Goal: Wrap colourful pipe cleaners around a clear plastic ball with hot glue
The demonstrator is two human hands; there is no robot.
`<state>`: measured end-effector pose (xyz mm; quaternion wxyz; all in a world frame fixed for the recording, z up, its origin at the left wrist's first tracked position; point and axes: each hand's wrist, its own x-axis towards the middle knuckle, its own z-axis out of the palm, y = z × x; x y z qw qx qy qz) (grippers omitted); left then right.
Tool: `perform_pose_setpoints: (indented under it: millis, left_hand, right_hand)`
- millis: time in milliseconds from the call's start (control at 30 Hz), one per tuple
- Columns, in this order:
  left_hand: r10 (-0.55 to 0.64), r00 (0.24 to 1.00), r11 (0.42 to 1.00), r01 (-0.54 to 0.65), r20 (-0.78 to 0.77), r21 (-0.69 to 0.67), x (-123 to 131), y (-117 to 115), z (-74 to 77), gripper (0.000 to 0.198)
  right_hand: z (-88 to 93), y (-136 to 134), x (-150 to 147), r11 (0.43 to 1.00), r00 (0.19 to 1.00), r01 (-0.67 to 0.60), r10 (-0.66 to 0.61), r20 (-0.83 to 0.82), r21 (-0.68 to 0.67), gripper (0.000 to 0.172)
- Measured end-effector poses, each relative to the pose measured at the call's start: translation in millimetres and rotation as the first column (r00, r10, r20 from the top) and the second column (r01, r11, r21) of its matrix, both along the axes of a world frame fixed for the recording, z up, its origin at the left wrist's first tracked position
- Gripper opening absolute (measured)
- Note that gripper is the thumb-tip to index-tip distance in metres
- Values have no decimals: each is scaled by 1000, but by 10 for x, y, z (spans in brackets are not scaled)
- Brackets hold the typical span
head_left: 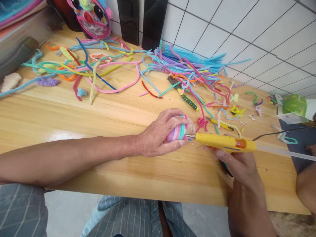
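Observation:
My left hand (159, 135) grips a rounded craft piece (182, 131) wound with pink, purple and teal pipe cleaners, its right side clear and shiny. Fingers wrap over its top, with the thumb along the near side. In my right hand (237, 161) is a yellow glue gun (217, 141), its metal nozzle pointing left and meeting the piece's right edge, though whether it touches I cannot tell. A clear glue stick (283, 152) sticks out of the gun's rear end.
Loose pipe cleaners (187, 62) heap against the tiled wall (217, 26). Green-handled pliers (189, 101) and a yellow craft knife (223, 124) lie beyond my hands. A decorated pink figure (93, 18) stands at back left. Another person's arm (306, 184) shows at the right edge.

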<state>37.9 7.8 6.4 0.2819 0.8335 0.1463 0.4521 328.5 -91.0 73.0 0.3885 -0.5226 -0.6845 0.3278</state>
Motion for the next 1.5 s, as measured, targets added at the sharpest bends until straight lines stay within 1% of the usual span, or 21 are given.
perform_pose_setpoints:
  millis: [100,267,500,600,700,800,933,1000,1133,1267,1367,1500]
  left_hand:
    - [-3,1000,1000,3,-9,-2,-3,1,5,56]
    - [0,1000,1000,0,8,1,3,2,0,55]
    - [-2,1000,1000,2,28,3,11,3,-12,56]
    - [-1,999,1000,1,38,-2,15,-1,-15,56]
    - [0,1000,1000,0,27,-12,14,-2,-14,56]
    - [-9,1000,1000,9,5,-15,7,1,-10,58]
    - [-11,1000,999,11,-5,-45,-1,3,-5,57]
    - [-18,1000,998,17,-3,-58,-2,3,-1,57]
    - [-16,1000,999,15,-11,-35,0,2,7,55]
    - [1,1000,1000,-1,-9,-14,2,3,6,53]
    - [7,1000,1000,-7,-10,-23,1,12,2,53]
    - [-5,1000,1000,5,4,-13,-3,28,8,53]
  right_hand:
    - [15,-5,-8,1000,1000,-10,10,15,9,6]
    - [38,-18,-8,1000,999,1,-2,51,8,8]
    - [21,2,-23,999,1000,27,-27,5,39,7]
    - [8,-6,-9,999,999,46,-46,29,4,11]
    - [5,-23,15,997,998,42,-39,52,-61,15]
    - [8,-36,27,995,999,36,-33,39,-96,14]
    - [13,-35,11,998,999,50,-49,5,-47,8]
    - [17,-26,-4,998,998,56,-56,-6,-20,7]
    - [24,-6,-16,999,998,49,-49,28,-11,11]
    - [37,6,-10,998,997,48,-45,60,-43,17]
    - [49,14,-24,995,996,76,-73,55,-58,19]
    - [25,29,-29,997,997,70,-70,30,-27,18]
